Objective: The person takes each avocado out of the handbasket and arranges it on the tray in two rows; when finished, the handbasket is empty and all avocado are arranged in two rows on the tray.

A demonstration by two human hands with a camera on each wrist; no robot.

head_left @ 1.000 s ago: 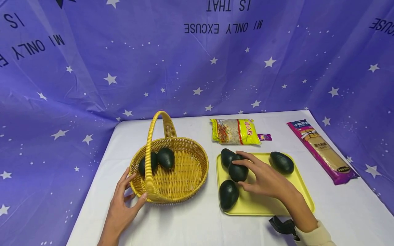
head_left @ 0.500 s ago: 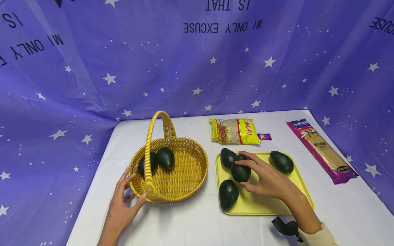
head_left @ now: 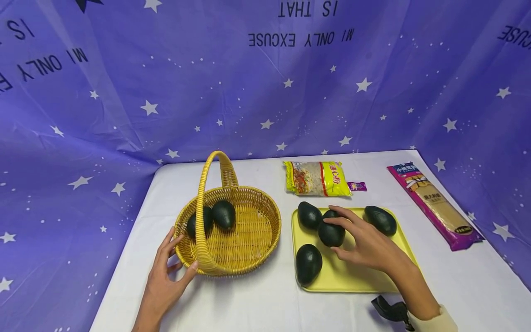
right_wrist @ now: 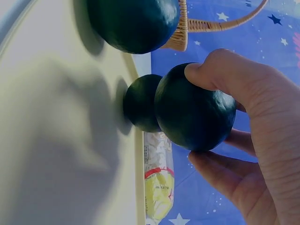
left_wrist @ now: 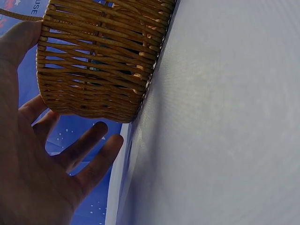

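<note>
In the head view my left hand (head_left: pixel 165 276) rests at the near-left rim of a yellow wicker basket (head_left: pixel 253 265) with a tall handle. Its thumb and foremost fingertips touch the rim, and the other fingers are spread, as the left wrist view shows. Two dark green avocados (head_left: pixel 223 215) lie inside the basket, one partly behind the handle. My right hand (head_left: pixel 365 242) holds another avocado (right_wrist: pixel 194 110) between thumb and fingers, above the yellow tray (head_left: pixel 352 281). Three more avocados sit on that tray: one at back left (head_left: pixel 309 215), one at front left (head_left: pixel 309 265), one at back right (head_left: pixel 380 220).
A yellow bag of pasta (head_left: pixel 317 178) lies behind the tray, with a small purple packet (head_left: pixel 357 186) beside it. A long purple pack of noodles (head_left: pixel 433 205) lies along the table's right side. A purple starry cloth (head_left: pixel 265 92) hangs behind the white table (head_left: pixel 265 309).
My right hand has drawn the held avocado slightly to the right, away from the back-left avocado. The left hand and basket have stayed in place.
</note>
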